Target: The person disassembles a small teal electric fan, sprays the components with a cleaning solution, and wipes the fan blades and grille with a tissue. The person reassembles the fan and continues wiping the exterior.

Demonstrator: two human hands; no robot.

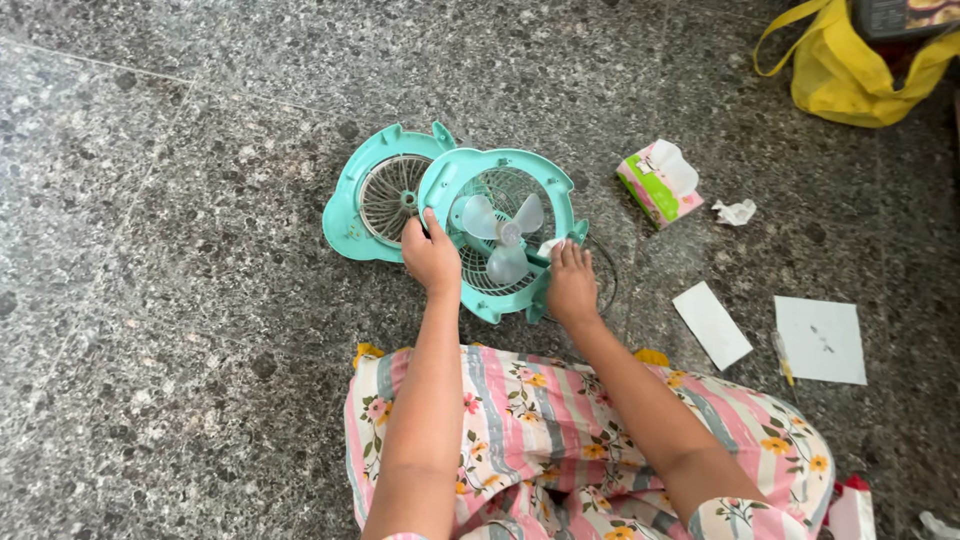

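Fan was already taken apart: front grille [385, 195] lay flat on the floor [150, 300], at about 9 o'clock from the fan body [500, 232], its edge tucked under or touching the body's rim; cannot tell which. Fan body sat just in front of the person's knees, blades [505, 235] bare and pale. Blades looked mostly clean, so the wiping seemed partly done; the grille was not back on.

Left hand [430, 255] rested at the body's 9 o'clock rim, fingers curled together over the edge, steadying it. Nothing else was in that hand.

Right hand [572, 283] sat at the 4 o'clock rim, fingers pressed together on a small white tissue [551, 246], pushing it against the frame near the blades.

A dark cord [604, 275] looped just right of that hand. Tissue pack [660, 182] stood at 2 o'clock, a crumpled wad [736, 211] just beside it. Two white paper sheets [820, 340] lay at 4 o'clock, a yellow bag [850, 70] well apart at 1 o'clock.
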